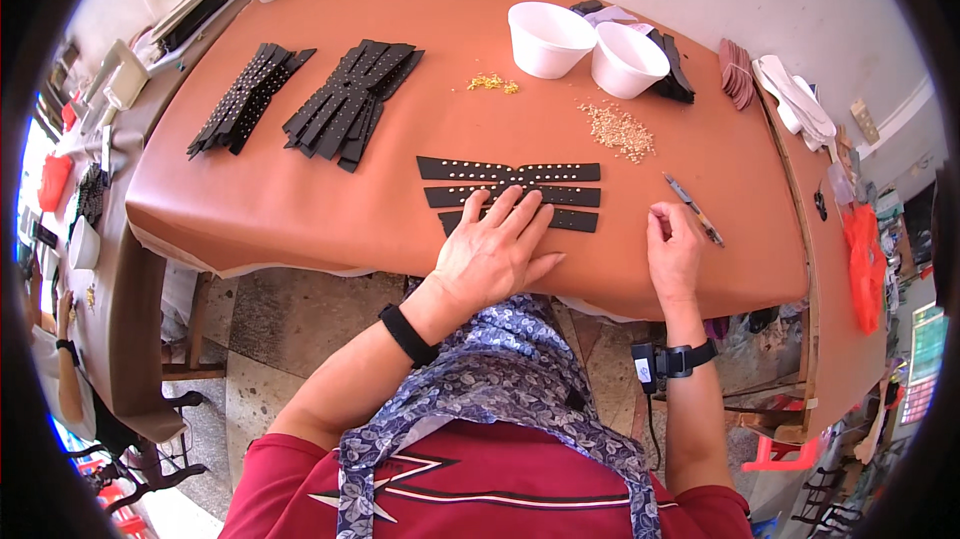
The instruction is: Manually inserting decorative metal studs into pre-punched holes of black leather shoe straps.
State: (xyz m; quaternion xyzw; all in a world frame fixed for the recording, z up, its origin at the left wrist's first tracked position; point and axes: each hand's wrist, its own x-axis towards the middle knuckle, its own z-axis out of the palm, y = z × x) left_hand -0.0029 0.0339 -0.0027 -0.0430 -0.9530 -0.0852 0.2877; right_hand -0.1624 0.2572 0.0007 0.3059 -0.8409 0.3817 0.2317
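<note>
My left hand (492, 239) lies flat with its fingers apart on a black strap piece (570, 196) made of three slotted bands joined at the middle. Pale studs dot the upper band, and rows of small holes run along the lower ones. My fingers and palm hide part of the lower bands. To the right, my right hand (677, 249) rests on the table with thumb and forefinger pinched together. What they hold, if anything, is too small to make out. A pen (693, 209) lies just beyond that hand. Past the strap piece is a loose heap of small pale studs (620, 131).
Two white tubs (551, 39) stand at the back near a small gold pile (493, 84). Two stacks of studded black pieces (352, 99) lie at the left on the brown table cover (400, 229). Pinkish strips (736, 74) sit at the right edge. Another person's arm shows far left.
</note>
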